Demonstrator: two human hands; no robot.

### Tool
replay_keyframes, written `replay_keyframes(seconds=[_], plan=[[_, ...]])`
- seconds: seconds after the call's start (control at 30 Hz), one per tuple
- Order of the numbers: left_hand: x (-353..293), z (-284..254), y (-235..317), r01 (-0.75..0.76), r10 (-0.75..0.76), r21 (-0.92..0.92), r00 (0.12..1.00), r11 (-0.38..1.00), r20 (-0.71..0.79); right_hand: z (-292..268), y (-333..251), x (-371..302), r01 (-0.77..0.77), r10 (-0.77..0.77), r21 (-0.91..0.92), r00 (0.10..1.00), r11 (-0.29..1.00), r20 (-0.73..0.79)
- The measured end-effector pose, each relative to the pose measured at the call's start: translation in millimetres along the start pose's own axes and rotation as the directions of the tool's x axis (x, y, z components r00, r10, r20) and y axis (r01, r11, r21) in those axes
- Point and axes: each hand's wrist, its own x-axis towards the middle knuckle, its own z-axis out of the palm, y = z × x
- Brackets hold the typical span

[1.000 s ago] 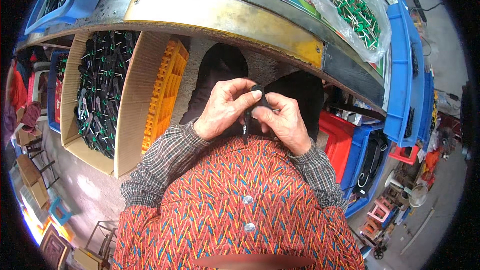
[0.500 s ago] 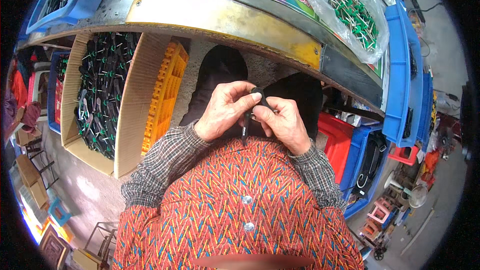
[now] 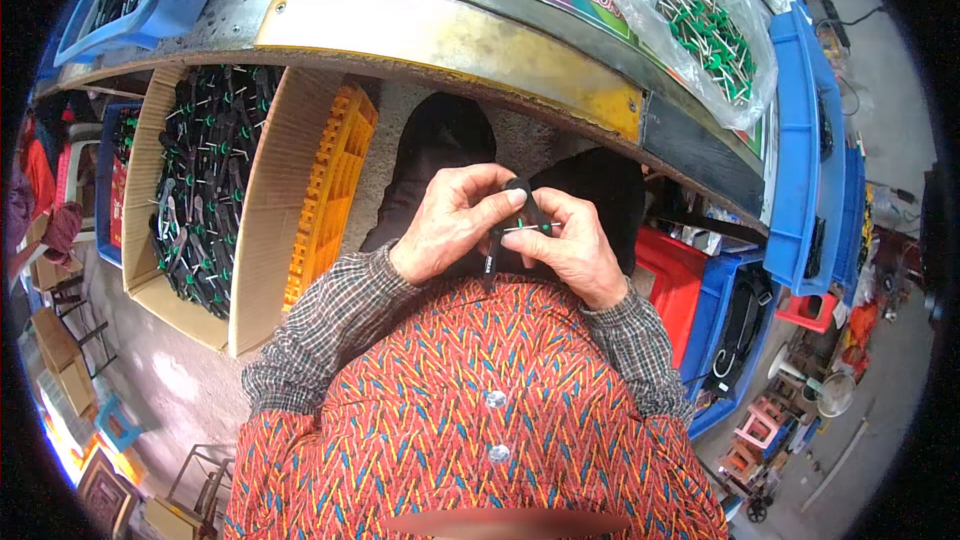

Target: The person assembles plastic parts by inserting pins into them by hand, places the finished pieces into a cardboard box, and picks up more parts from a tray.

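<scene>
Above my lap, my left hand [image 3: 452, 223] is closed, thumb and fingers pinching the top of a small black strap-like piece [image 3: 489, 265]. One end of the piece hangs down below the fingers, in front of the apron. Close beside it, my right hand [image 3: 577, 248] pinches the same black piece from the other side. A thin silver pin with green parts [image 3: 545, 228] lies across it at my right thumb and fingertips. Whether the pin passes through the black piece is hidden by the fingers.
A clear plastic bag [image 3: 735, 112] of green-and-silver pins rests on the workbench [image 3: 450, 35]. Under the bench, left, stand a cardboard box [image 3: 262, 210] of black pieces with green pins and an orange crate [image 3: 325, 195]. Blue bins [image 3: 795, 140] and a red stool [image 3: 665, 280] are at right.
The silver-and-green pin now shows at my right fingertips, where it was not visible before. My right thumb has shifted slightly; my left hand stays nearly in place.
</scene>
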Motion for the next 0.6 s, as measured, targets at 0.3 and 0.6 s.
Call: replay_keyframes(seconds=[0.3,0.6], plan=[[1.5,2.7,-3.4,-0.103,0.103,0.049,0.995,0.994,-0.015,-0.8,-4.7,-1.1,-0.030,0.030,-0.033,1.000,0.999,0.006],[0.5,-0.1,1.6,-0.017,0.016,0.129,1.000,0.992,0.014,-2.1,-7.2,-0.7,-0.051,0.051,-0.001,0.999,0.999,0.015]])
